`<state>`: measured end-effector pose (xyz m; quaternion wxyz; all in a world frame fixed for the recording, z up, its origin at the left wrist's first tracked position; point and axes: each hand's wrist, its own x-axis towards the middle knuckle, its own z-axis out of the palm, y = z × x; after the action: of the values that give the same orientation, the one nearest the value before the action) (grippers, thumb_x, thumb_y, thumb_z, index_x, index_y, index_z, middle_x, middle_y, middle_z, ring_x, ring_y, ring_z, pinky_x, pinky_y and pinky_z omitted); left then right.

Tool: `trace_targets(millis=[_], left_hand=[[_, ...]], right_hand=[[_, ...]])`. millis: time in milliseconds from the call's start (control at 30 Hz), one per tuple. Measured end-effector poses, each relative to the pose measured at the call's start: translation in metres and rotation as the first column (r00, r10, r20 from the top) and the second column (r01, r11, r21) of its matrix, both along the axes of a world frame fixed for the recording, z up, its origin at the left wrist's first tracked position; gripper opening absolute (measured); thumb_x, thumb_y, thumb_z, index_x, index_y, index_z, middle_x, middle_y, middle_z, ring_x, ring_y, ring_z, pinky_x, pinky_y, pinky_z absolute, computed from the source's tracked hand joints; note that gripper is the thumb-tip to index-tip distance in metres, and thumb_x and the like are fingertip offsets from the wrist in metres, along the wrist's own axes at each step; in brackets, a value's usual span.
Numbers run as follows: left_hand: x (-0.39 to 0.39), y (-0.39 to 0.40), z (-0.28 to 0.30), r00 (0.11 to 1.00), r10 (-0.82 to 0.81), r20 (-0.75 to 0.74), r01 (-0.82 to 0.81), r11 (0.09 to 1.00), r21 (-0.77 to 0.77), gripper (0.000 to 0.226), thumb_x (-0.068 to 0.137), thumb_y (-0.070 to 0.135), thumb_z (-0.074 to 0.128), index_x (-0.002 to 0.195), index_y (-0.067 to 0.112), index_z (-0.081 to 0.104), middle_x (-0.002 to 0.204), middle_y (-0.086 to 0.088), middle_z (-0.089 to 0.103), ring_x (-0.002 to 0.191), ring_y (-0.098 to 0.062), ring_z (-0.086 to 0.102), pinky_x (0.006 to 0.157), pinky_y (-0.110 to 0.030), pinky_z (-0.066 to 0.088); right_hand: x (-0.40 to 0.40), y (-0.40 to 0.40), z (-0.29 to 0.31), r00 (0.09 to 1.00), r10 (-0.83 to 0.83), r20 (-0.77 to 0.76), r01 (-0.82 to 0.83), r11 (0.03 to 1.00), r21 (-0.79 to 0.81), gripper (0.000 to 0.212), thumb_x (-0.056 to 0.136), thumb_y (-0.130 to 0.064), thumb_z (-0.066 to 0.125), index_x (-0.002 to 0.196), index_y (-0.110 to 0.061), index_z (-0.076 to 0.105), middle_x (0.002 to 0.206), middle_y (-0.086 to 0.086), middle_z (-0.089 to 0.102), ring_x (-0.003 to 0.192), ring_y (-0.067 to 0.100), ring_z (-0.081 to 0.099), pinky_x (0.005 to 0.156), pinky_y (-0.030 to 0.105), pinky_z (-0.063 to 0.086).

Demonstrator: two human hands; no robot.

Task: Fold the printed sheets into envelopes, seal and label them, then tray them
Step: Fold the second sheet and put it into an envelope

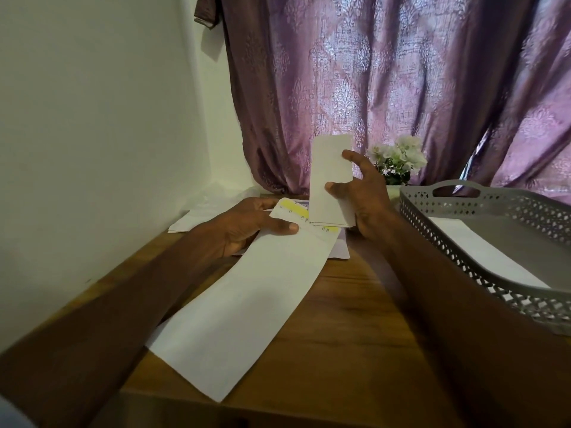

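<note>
1. My left hand [247, 225] pinched the far end of a long white envelope [244, 307], thumb on top, fingers curled beneath; the envelope ran from that grip back toward me across the wooden table [346, 335].
2. Just beyond my left thumb, the envelope's open flap showed a yellow strip [295, 210].
3. My right hand [361, 193] held a folded sheet [332, 180] upright, thumb and fingers curled round its right edge, its lower end just above the flap.
4. Under both grips lay more white papers [197, 217].
5. To the right of my right hand sat a grey perforated tray [463, 236] with a white envelope [482, 251] lying in it.
6. Beyond my right hand stood white flowers [398, 156], then a purple curtain [401, 72].
</note>
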<state>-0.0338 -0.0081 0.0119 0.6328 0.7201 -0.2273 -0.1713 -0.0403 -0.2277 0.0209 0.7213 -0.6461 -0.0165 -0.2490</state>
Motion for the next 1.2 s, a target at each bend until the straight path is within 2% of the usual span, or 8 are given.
trace_targets(millis=[67, 233, 367, 567, 800, 933, 1067, 1200], left_hand=[[-0.001, -0.001, 0.001, 1.0, 0.0, 0.002, 0.0, 1.0, 0.006, 0.034, 0.088, 0.0, 0.075, 0.114, 0.021, 0.07, 0.107, -0.001, 0.08, 0.092, -0.019, 0.078, 0.073, -0.027, 0.062], [-0.003, -0.003, -0.001, 1.0, -0.017, -0.014, 0.017, 1.0, -0.014, 0.038, 0.087, -0.001, 0.076, 0.118, 0.02, 0.071, 0.115, -0.005, 0.078, 0.102, -0.025, 0.077, 0.085, -0.032, 0.063], [-0.007, -0.006, -0.001, 0.999, -0.046, -0.007, 0.046, 0.999, -0.01, 0.036, 0.089, 0.001, 0.074, 0.118, 0.021, 0.07, 0.112, -0.002, 0.079, 0.099, -0.021, 0.077, 0.079, -0.028, 0.062], [-0.007, -0.007, -0.001, 0.999, -0.014, 0.052, 0.012, 0.999, 0.041, 0.033, 0.089, 0.005, 0.076, 0.114, 0.025, 0.069, 0.106, 0.007, 0.08, 0.099, -0.015, 0.077, 0.086, -0.027, 0.061], [-0.008, -0.007, -0.002, 0.997, -0.026, 0.072, 0.022, 0.998, 0.05, 0.03, 0.091, 0.006, 0.074, 0.113, 0.026, 0.068, 0.104, 0.011, 0.08, 0.099, -0.012, 0.077, 0.091, -0.028, 0.06], [-0.007, -0.007, -0.002, 0.997, -0.022, 0.07, 0.02, 0.999, 0.036, 0.028, 0.093, 0.007, 0.071, 0.114, 0.025, 0.068, 0.104, 0.009, 0.08, 0.097, -0.013, 0.077, 0.084, -0.025, 0.061], [-0.003, -0.007, -0.003, 0.998, 0.021, 0.061, -0.023, 0.999, 0.032, 0.028, 0.092, 0.011, 0.074, 0.117, 0.023, 0.069, 0.111, 0.002, 0.079, 0.1, -0.021, 0.077, 0.081, -0.03, 0.062], [-0.001, -0.006, -0.004, 0.998, 0.049, 0.048, -0.051, 0.998, 0.042, 0.036, 0.09, 0.018, 0.077, 0.124, 0.023, 0.066, 0.115, -0.002, 0.078, 0.103, -0.026, 0.076, 0.089, -0.039, 0.062]], right_hand=[[0.001, 0.0, 0.0, 1.0, 0.009, -0.008, -0.009, 1.0, -0.006, 0.067, 0.077, 0.008, 0.078, 0.125, -0.036, 0.063, 0.109, 0.015, 0.073, 0.099, 0.035, 0.071, 0.082, 0.057, 0.061], [0.004, 0.001, -0.003, 0.999, 0.049, -0.02, -0.05, 0.998, -0.039, 0.061, 0.078, 0.007, 0.078, 0.122, -0.034, 0.068, 0.109, 0.011, 0.074, 0.094, 0.029, 0.072, 0.08, 0.049, 0.063], [0.011, 0.002, -0.005, 0.998, 0.051, -0.038, -0.053, 0.997, -0.056, 0.046, 0.076, 0.007, 0.078, 0.109, -0.026, 0.077, 0.112, 0.009, 0.074, 0.098, 0.032, 0.073, 0.081, 0.045, 0.063], [0.016, 0.004, -0.008, 0.997, 0.056, -0.06, -0.061, 0.995, -0.084, 0.038, 0.076, 0.004, 0.079, 0.103, -0.023, 0.079, 0.105, 0.008, 0.077, 0.097, 0.034, 0.073, 0.085, 0.054, 0.061], [0.014, 0.006, -0.01, 0.994, 0.101, -0.052, -0.104, 0.993, -0.062, 0.036, 0.078, 0.003, 0.078, 0.107, -0.019, 0.078, 0.102, 0.01, 0.078, 0.097, 0.035, 0.074, 0.086, 0.053, 0.061], [0.019, 0.01, -0.013, 0.984, 0.161, -0.074, -0.167, 0.983, -0.081, 0.026, 0.085, -0.01, 0.078, 0.107, -0.024, 0.079, 0.11, 0.009, 0.077, 0.104, 0.035, 0.072, 0.092, 0.054, 0.059], [0.018, 0.017, -0.012, 0.979, 0.189, -0.07, -0.197, 0.972, -0.128, 0.023, 0.097, -0.02, 0.068, 0.118, -0.024, 0.075, 0.123, 0.004, 0.073, 0.115, 0.026, 0.068, 0.099, 0.042, 0.056], [0.016, 0.019, -0.013, 0.973, 0.205, -0.109, -0.219, 0.965, -0.146, 0.027, 0.098, -0.035, 0.066, 0.123, -0.029, 0.073, 0.126, -0.002, 0.072, 0.116, 0.023, 0.067, 0.105, 0.044, 0.052]])
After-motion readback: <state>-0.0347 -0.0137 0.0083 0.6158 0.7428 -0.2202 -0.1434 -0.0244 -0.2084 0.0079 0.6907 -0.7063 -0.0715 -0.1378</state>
